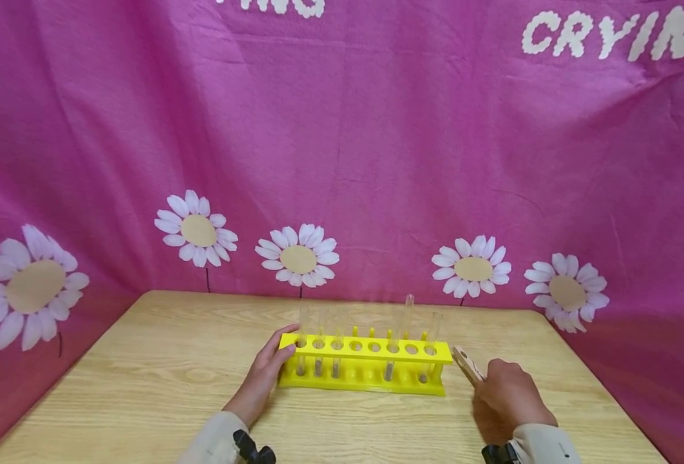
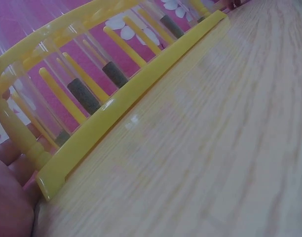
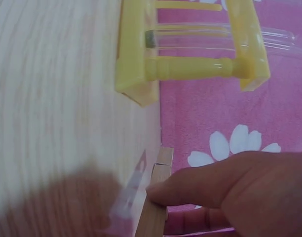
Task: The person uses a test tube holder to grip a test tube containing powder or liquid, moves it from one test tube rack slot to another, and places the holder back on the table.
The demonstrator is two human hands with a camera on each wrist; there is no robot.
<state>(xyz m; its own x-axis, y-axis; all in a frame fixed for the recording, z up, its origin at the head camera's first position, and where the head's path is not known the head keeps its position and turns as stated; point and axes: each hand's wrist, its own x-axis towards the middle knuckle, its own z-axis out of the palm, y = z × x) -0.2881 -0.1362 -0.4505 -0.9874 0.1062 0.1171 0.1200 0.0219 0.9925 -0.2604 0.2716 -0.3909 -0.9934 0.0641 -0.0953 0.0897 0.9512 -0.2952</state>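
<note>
A yellow test tube rack (image 1: 365, 388) stands on the table, with several clear test tubes upright in its holes. Dark grey material fills the bottoms of tubes such as this test tube (image 2: 84, 95). One more tube (image 1: 409, 301) rises at the back, rounded end up. My left hand (image 1: 263, 377) grips the rack's left end, thumb at the top plate and fingers behind. To the right of the rack, my right hand (image 1: 510, 390) holds a wooden test tube clamp (image 1: 467, 365). In the right wrist view, the thumb presses on the clamp (image 3: 155, 202), whose tip is apart from the rack.
The light wooden table (image 1: 145, 374) reaches back to a pink cloth (image 1: 377, 161) printed with white daisies, which also hangs along both sides. Short yellow pegs (image 1: 372, 332) stick up along the rack's back row.
</note>
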